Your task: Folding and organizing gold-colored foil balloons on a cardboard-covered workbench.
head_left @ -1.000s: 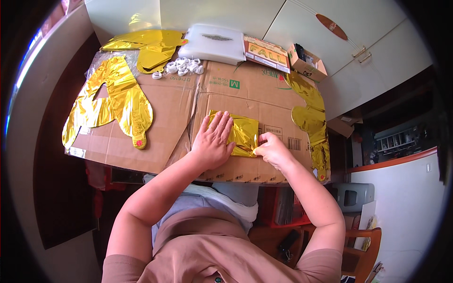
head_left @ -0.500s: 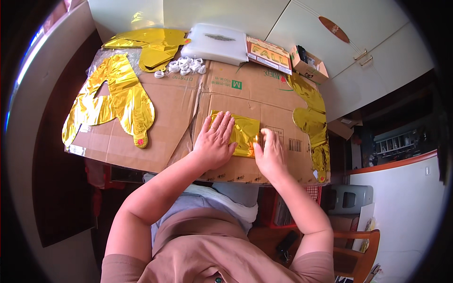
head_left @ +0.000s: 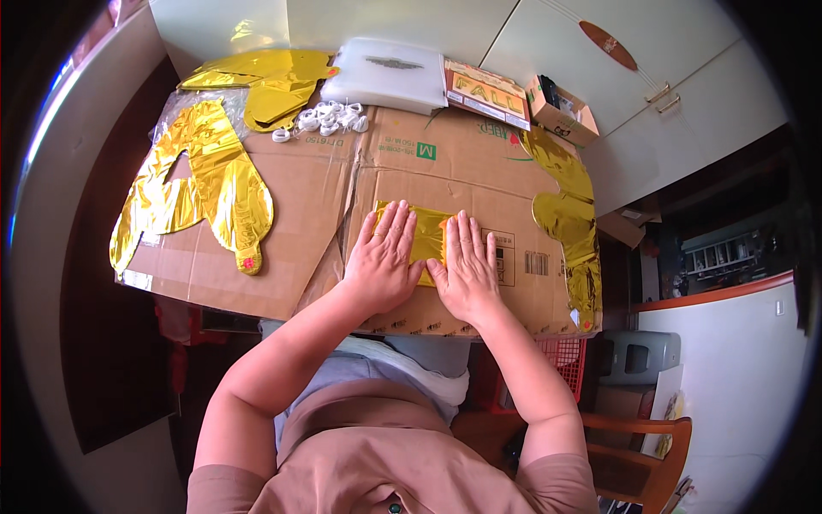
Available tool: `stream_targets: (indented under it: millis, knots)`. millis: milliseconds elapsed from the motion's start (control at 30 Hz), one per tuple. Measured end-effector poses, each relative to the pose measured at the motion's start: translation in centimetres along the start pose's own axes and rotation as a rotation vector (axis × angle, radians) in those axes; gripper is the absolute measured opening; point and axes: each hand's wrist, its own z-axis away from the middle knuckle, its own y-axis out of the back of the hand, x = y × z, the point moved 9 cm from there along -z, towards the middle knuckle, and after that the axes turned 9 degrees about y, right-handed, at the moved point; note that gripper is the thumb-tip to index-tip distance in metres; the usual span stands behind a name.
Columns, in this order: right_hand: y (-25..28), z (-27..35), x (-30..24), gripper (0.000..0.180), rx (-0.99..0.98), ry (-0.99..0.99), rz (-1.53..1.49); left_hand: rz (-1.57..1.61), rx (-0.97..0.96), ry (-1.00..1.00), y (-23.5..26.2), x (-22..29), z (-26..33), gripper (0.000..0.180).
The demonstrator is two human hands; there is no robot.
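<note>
A folded gold foil balloon (head_left: 428,233) lies on the flattened cardboard (head_left: 295,197) in front of me. My left hand (head_left: 384,260) rests flat on its left part, fingers stretched forward. Pressed flat on its right part is my right hand (head_left: 467,270), with the thumb out toward the left one. Both hands hide much of the foil; its middle strip shows between them. An unfolded gold letter-shaped foil balloon (head_left: 201,176) lies at the left, and another gold foil balloon (head_left: 565,214) lies along the cardboard's right edge.
At the back are more gold foil balloons (head_left: 287,81), a heap of white ribbon coils (head_left: 330,118), a translucent white case (head_left: 377,81), a printed flat box (head_left: 486,92) and a small open carton (head_left: 561,111). A wooden chair (head_left: 676,445) stands at the lower right.
My right hand has moved left and flattened onto the folded balloon, whose right edge now lies farther left or under the hand. My left hand stays on the foil.
</note>
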Motion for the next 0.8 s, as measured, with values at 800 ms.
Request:
stream_targets:
  millis: [800]
  knots:
    - [3.4, 1.3, 5.0, 0.02, 0.259, -0.323, -0.338, -0.036, -0.037, 0.018, 0.0, 0.2, 0.0, 0.078]
